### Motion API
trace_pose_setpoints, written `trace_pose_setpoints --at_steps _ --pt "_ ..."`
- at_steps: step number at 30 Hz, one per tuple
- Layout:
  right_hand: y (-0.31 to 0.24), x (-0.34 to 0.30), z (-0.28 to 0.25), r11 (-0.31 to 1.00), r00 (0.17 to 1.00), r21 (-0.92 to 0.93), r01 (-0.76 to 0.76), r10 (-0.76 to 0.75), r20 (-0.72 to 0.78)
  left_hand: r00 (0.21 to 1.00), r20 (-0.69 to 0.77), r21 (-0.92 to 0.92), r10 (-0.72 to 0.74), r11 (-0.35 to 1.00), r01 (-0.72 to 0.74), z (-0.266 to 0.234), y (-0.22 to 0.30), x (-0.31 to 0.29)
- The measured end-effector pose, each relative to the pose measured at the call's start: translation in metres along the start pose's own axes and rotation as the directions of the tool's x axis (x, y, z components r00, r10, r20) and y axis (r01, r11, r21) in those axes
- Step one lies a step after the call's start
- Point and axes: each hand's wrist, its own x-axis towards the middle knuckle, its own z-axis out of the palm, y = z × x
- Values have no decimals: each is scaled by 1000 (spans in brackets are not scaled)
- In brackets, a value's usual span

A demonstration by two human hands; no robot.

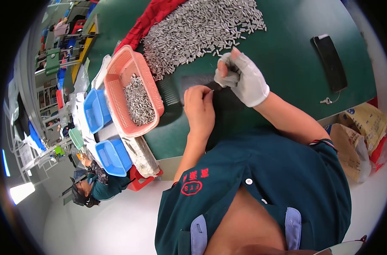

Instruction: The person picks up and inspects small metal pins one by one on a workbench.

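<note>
A big pile of small silvery metal pins (pixel 202 32) is spread over the far part of the green table (pixel 282 55). My right hand (pixel 249 83) wears a white glove with bare fingertips. Its fingers are curled near the pile's front edge, and what they hold, if anything, is hidden. My bare left hand (pixel 200 108) is closed beside it, thumb against the fingers, over a dark flat pad (pixel 195 80). Something small and dark shows between the two hands; I cannot tell its kind. To the left, a pink plastic basket (pixel 112 80) contains many similar pins.
Two blue baskets (pixel 112 157) stand left of the pink one. Red cloth (pixel 149 19) borders the pile. A black phone (pixel 330 63) with a key (pixel 326 101) lies at the right. Paper sacks (pixel 350 148) stand beyond the table's right edge. Another person (pixel 104 185) works at the left.
</note>
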Motion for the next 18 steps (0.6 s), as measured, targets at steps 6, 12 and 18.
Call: trace_pose_setpoints --at_steps 6,12,18 --pt "-10 -12 24 894 992 -431 -126 112 -57 986 17 -784 -165 610 115 -22 -6 3" --pt "0 -14 28 816 983 -568 -105 170 63 995 -31 -770 -99 637 39 -33 4 5" --pt "1 -14 29 803 981 -585 -111 182 64 997 -58 -649 -51 761 1 -37 7 4"
